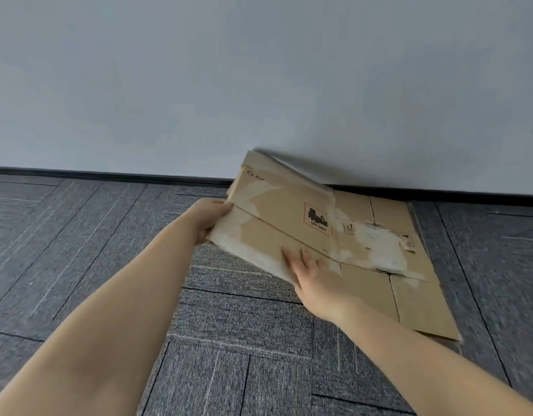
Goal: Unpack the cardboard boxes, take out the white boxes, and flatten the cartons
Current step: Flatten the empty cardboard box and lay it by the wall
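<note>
The flattened brown cardboard carton (289, 211), scarred with torn white patches and a red-dashed label (318, 219), tilts above another flat brown carton (409, 301) on grey carpet (229, 310) by the white wall (259, 70), the left hand (209, 219) curled round its left edge, the right hand (317, 280) laying straight, slightly spread fingers on top.

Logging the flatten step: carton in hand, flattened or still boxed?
Flattened: the held carton is collapsed thin, tilted up toward the wall, left hand gripping its edge, right hand flat on it.
</note>
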{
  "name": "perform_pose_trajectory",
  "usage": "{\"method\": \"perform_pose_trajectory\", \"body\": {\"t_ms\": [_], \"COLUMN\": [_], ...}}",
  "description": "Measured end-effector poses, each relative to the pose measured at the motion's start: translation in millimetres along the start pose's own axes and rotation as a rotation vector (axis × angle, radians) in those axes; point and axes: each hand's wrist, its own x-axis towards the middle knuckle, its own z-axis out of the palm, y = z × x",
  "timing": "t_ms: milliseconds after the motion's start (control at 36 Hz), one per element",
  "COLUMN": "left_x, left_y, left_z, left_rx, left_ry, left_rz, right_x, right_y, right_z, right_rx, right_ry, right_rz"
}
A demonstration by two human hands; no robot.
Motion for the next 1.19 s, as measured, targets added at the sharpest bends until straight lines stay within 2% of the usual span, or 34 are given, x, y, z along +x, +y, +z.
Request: {"method": "perform_pose_trajectory", "body": {"t_ms": [83, 111, 250, 333, 417, 528, 750, 861, 1000, 1111, 1194], "left_x": [-8, -7, -3, -6, -6, -2, 0, 15, 8, 11, 14], "left_y": [3, 0, -13, -9, -1, 4, 1, -21, -35, -49, -59], "left_z": [-1, -2, 8, 19, 22, 25, 48, 35, 28, 19, 16], "left_rx": [-0.284, -0.306, -0.189, -0.176, -0.229, -0.316, -0.471, -0.410, -0.309, -0.137, 0.038], "left_ry": [-0.042, -0.039, -0.021, -0.137, -0.295, -0.421, -0.534, -0.487, -0.386, -0.151, -0.043], "left_rz": [-0.016, -0.018, -0.070, -0.110, -0.114, -0.111, -0.175, -0.248, -0.249, -0.281, -0.291], "right_x": [-5, -7, -11, -12, -12, -11, -8, -3, 2, 5, 5], "right_y": [4, 5, 9, 15, 25, 39, 48, 50, 37, 29, 26], "right_z": [-14, -18, -25, -24, -19, -17, -18, -5, 5, 16, 19], "right_rx": [0.063, 0.063, 0.072, 0.079, 0.134, 0.175, 0.251, 0.310, 0.274, 0.321, 0.294], "right_ry": [0.133, 0.143, 0.143, 0.165, 0.199, 0.204, 0.190, 0.114, 0.037, -0.102, -0.229], "right_rz": [0.000, 0.005, 0.055, 0.081, 0.109, 0.113, 0.079, 0.091, 0.120, 0.168, 0.140]}}
